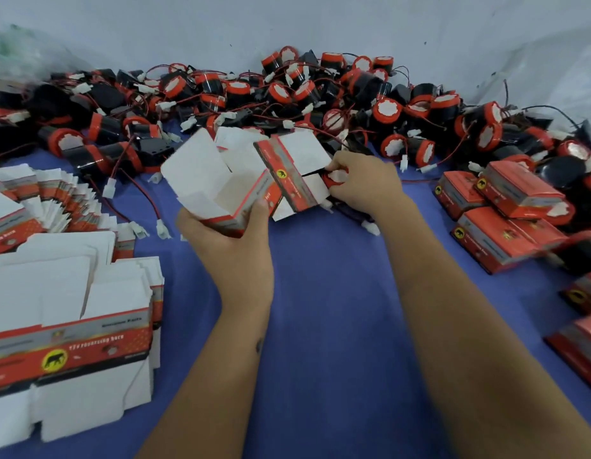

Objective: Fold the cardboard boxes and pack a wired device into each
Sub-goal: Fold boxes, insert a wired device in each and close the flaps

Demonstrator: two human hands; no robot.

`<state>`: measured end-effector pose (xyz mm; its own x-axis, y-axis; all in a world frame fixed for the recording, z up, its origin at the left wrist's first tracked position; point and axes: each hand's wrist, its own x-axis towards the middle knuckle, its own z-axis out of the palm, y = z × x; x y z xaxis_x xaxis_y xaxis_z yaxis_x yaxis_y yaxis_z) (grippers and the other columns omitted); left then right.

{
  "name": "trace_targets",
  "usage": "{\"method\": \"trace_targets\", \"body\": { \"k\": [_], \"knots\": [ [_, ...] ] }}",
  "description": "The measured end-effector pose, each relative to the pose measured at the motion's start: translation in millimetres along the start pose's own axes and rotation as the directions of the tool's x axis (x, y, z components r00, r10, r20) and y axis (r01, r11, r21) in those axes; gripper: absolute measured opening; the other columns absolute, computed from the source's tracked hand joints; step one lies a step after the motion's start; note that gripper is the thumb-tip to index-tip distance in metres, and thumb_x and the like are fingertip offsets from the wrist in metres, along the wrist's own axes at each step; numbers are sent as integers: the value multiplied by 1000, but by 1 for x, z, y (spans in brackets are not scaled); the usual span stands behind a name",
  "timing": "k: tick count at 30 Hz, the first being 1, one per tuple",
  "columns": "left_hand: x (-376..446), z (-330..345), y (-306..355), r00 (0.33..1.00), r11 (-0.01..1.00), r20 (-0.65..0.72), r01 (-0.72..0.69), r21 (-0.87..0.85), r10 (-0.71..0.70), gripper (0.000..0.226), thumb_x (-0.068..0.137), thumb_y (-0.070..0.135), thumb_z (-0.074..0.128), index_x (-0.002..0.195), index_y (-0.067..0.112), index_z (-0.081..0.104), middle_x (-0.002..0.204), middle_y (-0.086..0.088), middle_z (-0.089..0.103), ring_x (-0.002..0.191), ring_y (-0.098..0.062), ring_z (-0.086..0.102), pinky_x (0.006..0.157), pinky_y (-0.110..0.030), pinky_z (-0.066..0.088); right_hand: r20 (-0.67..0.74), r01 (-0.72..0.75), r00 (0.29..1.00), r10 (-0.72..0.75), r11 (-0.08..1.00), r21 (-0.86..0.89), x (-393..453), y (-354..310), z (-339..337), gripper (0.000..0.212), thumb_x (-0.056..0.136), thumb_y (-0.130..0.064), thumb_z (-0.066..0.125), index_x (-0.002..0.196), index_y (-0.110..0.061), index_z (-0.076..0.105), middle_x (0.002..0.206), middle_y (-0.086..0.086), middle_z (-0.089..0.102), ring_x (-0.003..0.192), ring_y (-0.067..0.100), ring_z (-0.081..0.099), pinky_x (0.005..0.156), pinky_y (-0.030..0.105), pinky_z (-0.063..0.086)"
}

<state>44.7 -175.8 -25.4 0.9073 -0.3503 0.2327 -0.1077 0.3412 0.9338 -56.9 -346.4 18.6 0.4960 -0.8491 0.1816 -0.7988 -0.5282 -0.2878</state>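
My left hand [234,241] grips an opened red and white cardboard box [217,180] from below, its white flaps standing up and its open top facing away from me. A flat unfolded box [295,175] lies just to its right on the blue cloth. My right hand [362,183] holds a red and black wired device [335,178] beside that flat box, fingers curled round it. A white connector [372,228] on its wire lies under my right wrist.
A big heap of red and black wired devices [287,94] runs along the wall at the back. Stacks of flat boxes [68,329] sit at the left. Several closed boxes [506,220] are piled at the right. Blue cloth [320,309] covers the table.
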Motion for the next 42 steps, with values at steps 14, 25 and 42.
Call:
{"method": "trace_targets", "body": {
  "k": [14,25,42],
  "knots": [
    [-6,6,-5,838,938,466,342,-46,-283,73,85,38,69,146,25,32,136,9,58,122,-4,58,104,-30,48,-197,22,980,10,987,159,-83,-23,23,42,77,-39,74,104,-18,49,103,3,51,99,27,48,78,37,35],
    [6,-17,0,983,948,166,-122,292,76,62,73,33,83,121,18,47,108,12,53,100,14,48,83,-21,48,-25,-53,995,96,728,684,-120,-11,28,53,82,-9,71,129,-20,49,132,-1,50,109,9,50,85,9,43],
    [8,-23,0,725,980,674,2,200,-139,56,73,13,85,114,31,51,114,12,65,101,1,64,83,-22,54,-483,212,711,512,498,841,-122,-19,17,43,86,-21,68,125,-15,51,124,2,52,107,10,56,85,17,49]
  ]
}}
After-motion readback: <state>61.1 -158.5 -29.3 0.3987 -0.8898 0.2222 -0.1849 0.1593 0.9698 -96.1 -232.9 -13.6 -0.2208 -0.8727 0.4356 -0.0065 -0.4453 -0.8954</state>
